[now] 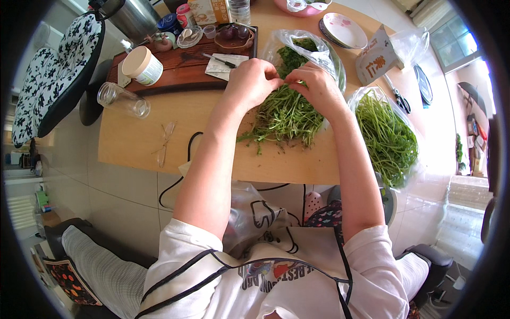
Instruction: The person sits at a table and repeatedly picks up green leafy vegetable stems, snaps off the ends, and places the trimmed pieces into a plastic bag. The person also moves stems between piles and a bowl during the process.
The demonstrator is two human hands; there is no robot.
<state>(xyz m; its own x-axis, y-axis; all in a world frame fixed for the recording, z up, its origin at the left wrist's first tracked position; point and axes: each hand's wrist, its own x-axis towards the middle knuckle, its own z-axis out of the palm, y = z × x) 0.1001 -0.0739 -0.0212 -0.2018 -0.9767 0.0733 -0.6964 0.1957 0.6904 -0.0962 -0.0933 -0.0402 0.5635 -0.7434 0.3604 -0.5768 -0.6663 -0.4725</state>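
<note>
My left hand (255,79) and my right hand (314,85) meet above a heap of leafy green herb stems (291,115) on the wooden table. Thumb and forefinger are pinched together on each, apparently on a thin green stem, which the fingers mostly hide. Just beyond them, a clear plastic bag (336,60) lies with its mouth open and dark green leaves (297,52) inside. To the right of my right forearm, a second bundle of long-stemmed greens (384,137) sits in another clear bag at the table's edge.
Left on the table (119,139) are eyeglasses (164,143), a glass jar (123,100) on its side and a wooden tea tray (179,75) holding a tub (142,65) and a pen (219,60). Scissors (400,99), a paper packet (376,56) and plates (344,30) lie right.
</note>
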